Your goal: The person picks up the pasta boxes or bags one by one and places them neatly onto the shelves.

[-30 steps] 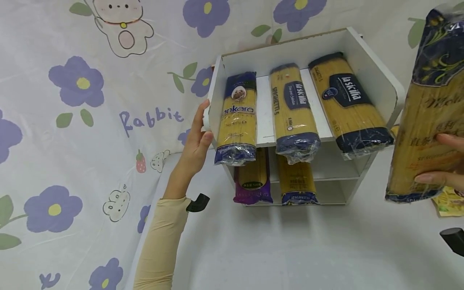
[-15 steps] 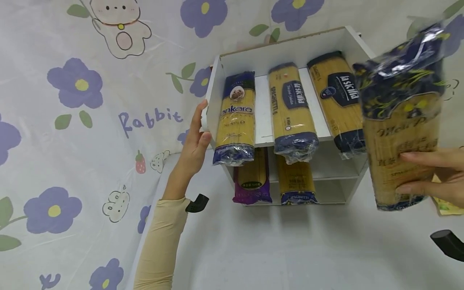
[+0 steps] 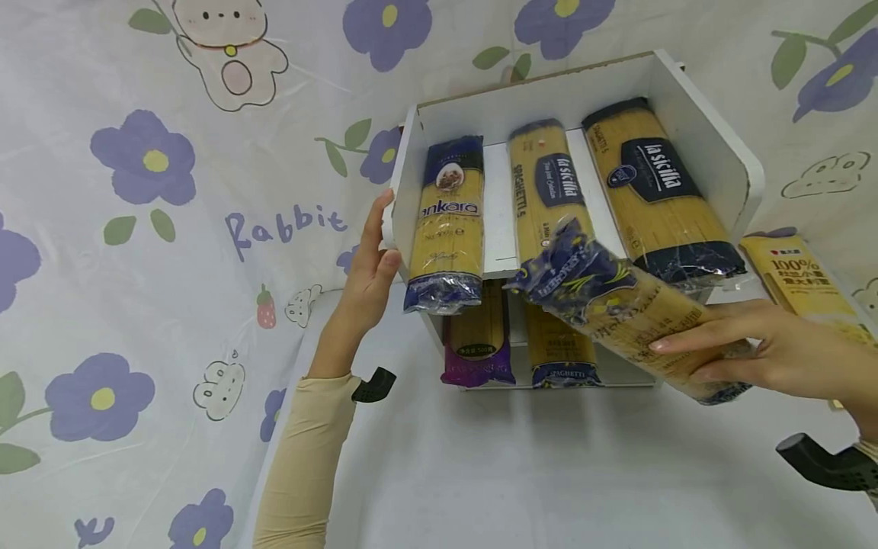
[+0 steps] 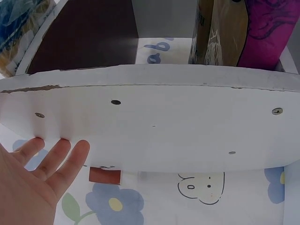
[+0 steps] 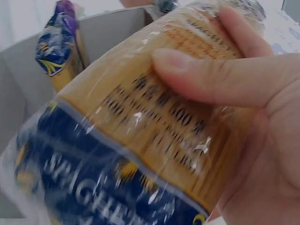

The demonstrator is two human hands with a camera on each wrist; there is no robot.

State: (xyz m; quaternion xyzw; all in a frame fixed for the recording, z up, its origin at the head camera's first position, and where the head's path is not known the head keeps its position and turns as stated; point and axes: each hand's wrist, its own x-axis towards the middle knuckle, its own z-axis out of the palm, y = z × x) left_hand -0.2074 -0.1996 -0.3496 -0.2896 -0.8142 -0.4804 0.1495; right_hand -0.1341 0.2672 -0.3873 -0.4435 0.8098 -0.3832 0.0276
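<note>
My right hand (image 3: 775, 347) grips a spaghetti packet (image 3: 638, 316) with dark blue ends. The packet slants in front of the white shelf unit (image 3: 709, 126), its far end overlapping the middle top packet in the head view. Up close in the right wrist view, the thumb (image 5: 211, 77) lies across the clear wrapper. My left hand (image 3: 366, 286) touches the unit's left side with extended fingers; in the left wrist view, its fingertips (image 4: 75, 152) meet the white side panel (image 4: 173, 122).
On the top shelf lie an Ankara packet (image 3: 449, 221) and two La Sicilia packets (image 3: 552, 183). Below are a purple-ended packet (image 3: 476, 351) and a blue-ended one (image 3: 564, 343). A yellow packet (image 3: 802, 274) lies right of the unit, and a flowered cloth (image 3: 144, 305) hangs behind.
The right hand has moved left with its spaghetti packet, tipping it from nearly upright to a slant before the shelves. The left hand stays on the unit's side.
</note>
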